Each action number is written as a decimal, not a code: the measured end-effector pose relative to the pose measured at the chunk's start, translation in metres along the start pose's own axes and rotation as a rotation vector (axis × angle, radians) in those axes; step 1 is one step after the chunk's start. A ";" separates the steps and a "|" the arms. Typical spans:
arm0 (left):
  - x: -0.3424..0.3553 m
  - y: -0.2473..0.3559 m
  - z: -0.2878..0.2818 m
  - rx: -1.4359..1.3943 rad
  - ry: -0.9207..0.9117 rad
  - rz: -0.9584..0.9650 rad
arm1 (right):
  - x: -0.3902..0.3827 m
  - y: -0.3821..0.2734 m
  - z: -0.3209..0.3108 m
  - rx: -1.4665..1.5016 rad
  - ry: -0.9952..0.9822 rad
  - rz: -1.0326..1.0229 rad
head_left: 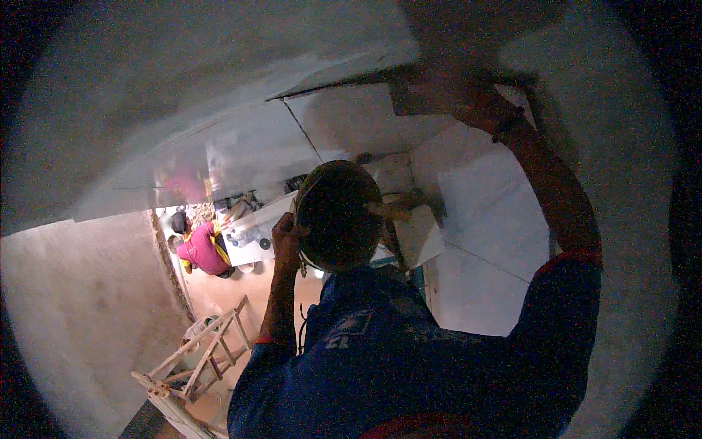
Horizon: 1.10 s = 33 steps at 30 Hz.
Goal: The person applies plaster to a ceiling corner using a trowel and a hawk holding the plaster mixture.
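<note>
My left hand (287, 233) is closed on the rim of a round, dark container (340, 216), like a small bucket or basin, held in front of my chest. Its inside is too dark to make out. High on the right, my right arm is raised, and my right hand (479, 102) is at the seam where white panels meet the grey plastered surface. A flat, dark rectangular blade (409, 99), like a scraper, shows at its fingers, pressed to the surface or very near it. Dim light and blur hide the grip's details.
Large white panels (490, 227) with dark joints lie close on the right. Far below at left, another person in a pink and yellow shirt (205, 250) crouches by a white board (252, 241). A wooden frame (208, 344) stands at lower left, beside a bare wall (88, 285).
</note>
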<state>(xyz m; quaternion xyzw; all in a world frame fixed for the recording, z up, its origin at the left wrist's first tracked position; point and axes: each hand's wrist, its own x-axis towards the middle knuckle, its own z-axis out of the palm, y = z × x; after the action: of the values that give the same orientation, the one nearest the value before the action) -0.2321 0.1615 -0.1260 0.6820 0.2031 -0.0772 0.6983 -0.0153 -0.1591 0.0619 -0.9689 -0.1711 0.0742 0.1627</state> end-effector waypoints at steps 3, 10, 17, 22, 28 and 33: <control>0.009 0.012 0.022 -0.011 -0.022 -0.011 | -0.014 0.048 -0.023 -0.049 0.020 -0.007; 0.047 0.017 0.057 0.113 -0.030 0.018 | -0.034 0.095 -0.047 -0.221 0.099 -0.059; 0.014 0.007 0.042 -0.038 -0.127 0.056 | -0.062 0.100 -0.042 -0.200 0.207 -0.064; -0.005 0.017 0.039 0.250 -0.051 0.149 | -0.094 0.109 -0.046 -0.185 0.252 -0.038; -0.004 0.017 0.046 0.219 -0.117 0.247 | -0.125 0.102 -0.040 -0.220 0.392 0.041; 0.002 0.022 0.036 0.281 -0.146 0.236 | -0.100 0.088 -0.018 -0.273 0.533 0.050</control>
<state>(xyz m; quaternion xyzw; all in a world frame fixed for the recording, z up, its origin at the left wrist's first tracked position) -0.2149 0.1276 -0.1068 0.7846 0.0575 -0.0717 0.6132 -0.0780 -0.2780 0.0577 -0.9710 -0.1068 -0.2026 0.0685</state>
